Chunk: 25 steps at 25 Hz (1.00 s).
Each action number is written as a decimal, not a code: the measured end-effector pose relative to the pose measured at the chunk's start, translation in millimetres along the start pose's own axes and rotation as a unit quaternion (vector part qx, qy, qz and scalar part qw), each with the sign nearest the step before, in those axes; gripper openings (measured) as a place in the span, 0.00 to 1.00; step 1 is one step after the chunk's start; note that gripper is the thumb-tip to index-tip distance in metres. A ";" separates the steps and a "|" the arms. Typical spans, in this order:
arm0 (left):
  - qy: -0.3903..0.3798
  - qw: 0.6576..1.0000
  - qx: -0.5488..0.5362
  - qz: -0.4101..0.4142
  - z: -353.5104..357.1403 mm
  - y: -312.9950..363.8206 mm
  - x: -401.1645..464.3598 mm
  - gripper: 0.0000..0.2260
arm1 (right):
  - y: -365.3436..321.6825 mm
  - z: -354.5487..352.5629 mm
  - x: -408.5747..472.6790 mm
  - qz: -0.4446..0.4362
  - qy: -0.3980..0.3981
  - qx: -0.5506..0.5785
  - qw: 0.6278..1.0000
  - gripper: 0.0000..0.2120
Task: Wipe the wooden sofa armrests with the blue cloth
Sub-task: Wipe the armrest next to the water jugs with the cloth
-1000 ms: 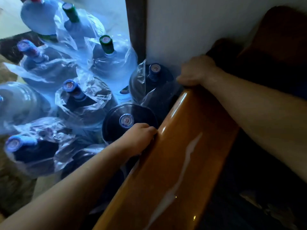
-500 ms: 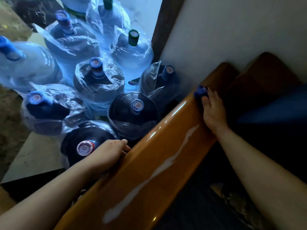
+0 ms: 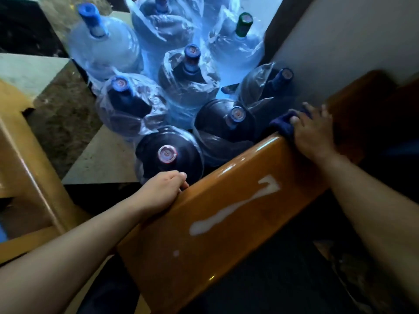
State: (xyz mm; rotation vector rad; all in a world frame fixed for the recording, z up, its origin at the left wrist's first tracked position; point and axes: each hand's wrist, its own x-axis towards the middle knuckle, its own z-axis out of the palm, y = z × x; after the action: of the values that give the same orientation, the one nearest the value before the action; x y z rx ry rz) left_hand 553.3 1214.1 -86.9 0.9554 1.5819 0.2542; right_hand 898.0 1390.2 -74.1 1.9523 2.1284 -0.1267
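A glossy wooden sofa armrest [image 3: 226, 223] runs diagonally from the lower middle up to the right, with a pale glare streak along its top. My right hand [image 3: 310, 134] presses the dark blue cloth [image 3: 283, 124] flat on the far part of the armrest, near its outer edge. The cloth sticks out to the left from under my fingers. My left hand [image 3: 163, 192] curls over the armrest's outer edge lower down and holds the wood.
Several large water jugs [image 3: 181, 87], some wrapped in clear plastic, crowd the floor right beside the armrest. A white wall [image 3: 340, 41] stands behind its far end. Another wooden furniture piece [image 3: 25, 159] is at the left. The dark sofa seat [image 3: 283, 268] lies to the right.
My right hand with the cloth has slid back along the armrest from its far end by the wall. The view has shifted, and the left hand keeps its hold on the edge.
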 end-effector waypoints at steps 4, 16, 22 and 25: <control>0.017 0.999 -0.027 -0.008 -1.8 -15.5 -10.3 0.21 | -119.8 -1.6 -35.4 -0.216 -0.140 -0.005 0.966 0.30; 0.024 1.000 0.001 0.007 -12.1 -51.8 -22.8 0.24 | -31.5 22.3 -31.6 -0.087 0.060 0.120 0.987 0.25; 0.026 0.999 0.013 -0.018 -20.4 -63.6 -33.8 0.24 | -111.6 36.8 -149.6 0.074 0.055 0.210 0.973 0.29; 0.031 0.999 0.010 -0.032 -22.7 -73.3 -38.0 0.25 | -126.7 43.9 -177.1 -0.083 0.044 0.141 0.986 0.27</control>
State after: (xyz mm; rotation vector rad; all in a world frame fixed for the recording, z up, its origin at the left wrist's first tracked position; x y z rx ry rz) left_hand 499.5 1148.9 -100.3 0.9187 1.6721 0.2268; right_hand 790.7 1196.1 -87.0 1.9545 2.4449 -0.3987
